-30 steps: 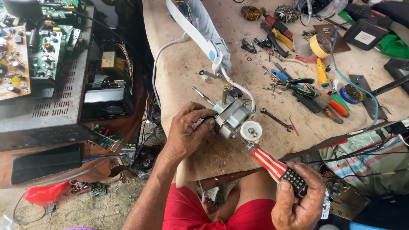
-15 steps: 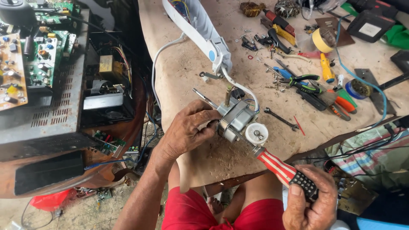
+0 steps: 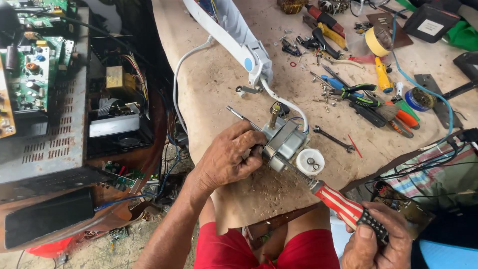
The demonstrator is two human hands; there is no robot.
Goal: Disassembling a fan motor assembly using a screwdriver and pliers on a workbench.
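since the earlier frame, little has been shifted: the small electric motor (image 3: 283, 142) is still pinned on the brown workbench (image 3: 214, 89) near its front edge, gripped by the closed left hand (image 3: 230, 157). the right hand (image 3: 377, 243) is wrapped around the red-and-white striped screwdriver (image 3: 343, 206), whose shaft is pointed into the motor. one white cap (image 3: 310, 162) is seen just beside it, one small spanner (image 3: 332, 138) near, one yellow tape roll (image 3: 377, 41) well apart.
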